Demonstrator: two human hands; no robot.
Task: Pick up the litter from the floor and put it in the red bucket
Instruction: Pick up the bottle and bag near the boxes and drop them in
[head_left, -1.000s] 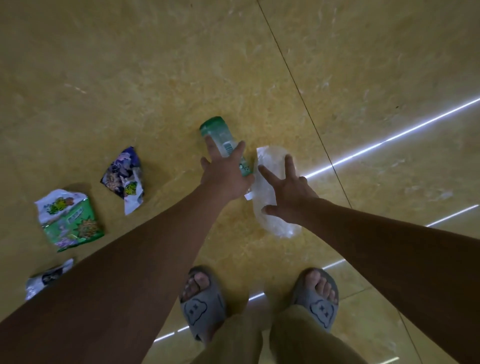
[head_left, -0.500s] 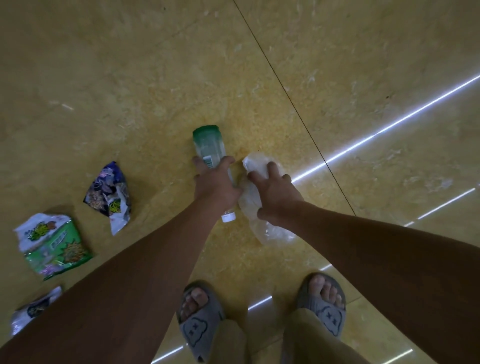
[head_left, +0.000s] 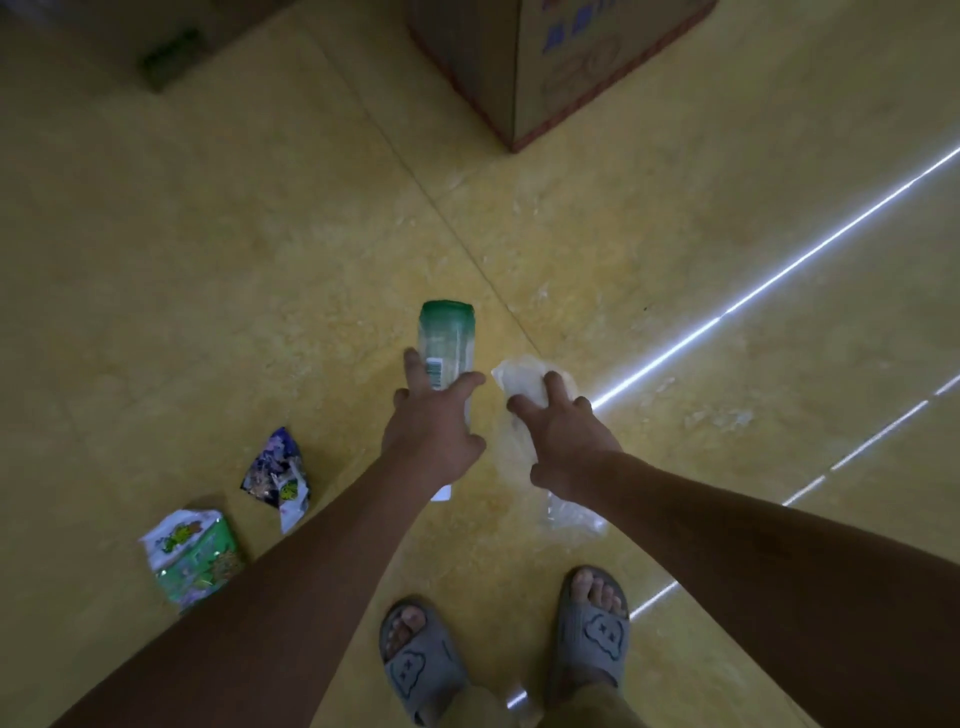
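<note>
Yellow glossy floor tiles (head_left: 260, 260) fill the view, crossed by bright streaks of reflected light. At the centre, the left hand (head_left: 434, 431) wraps its fingers around a clear plastic bottle (head_left: 447, 338) with a green base, the base pointing toward 12 o'clock. Just beside it at 3 o'clock, the right hand (head_left: 563, 441) pinches a crumpled clear plastic bag (head_left: 519, 379), its tail trailing toward 6 o'clock. At 8 o'clock lie 2 snack wrappers, a dark blue wrapper (head_left: 278, 475) and a green wrapper (head_left: 192, 556), well apart from both hands. A cardboard box (head_left: 545, 62) stands at 1 o'clock. Grey slippers (head_left: 415, 660) sit at 6 o'clock.
</note>
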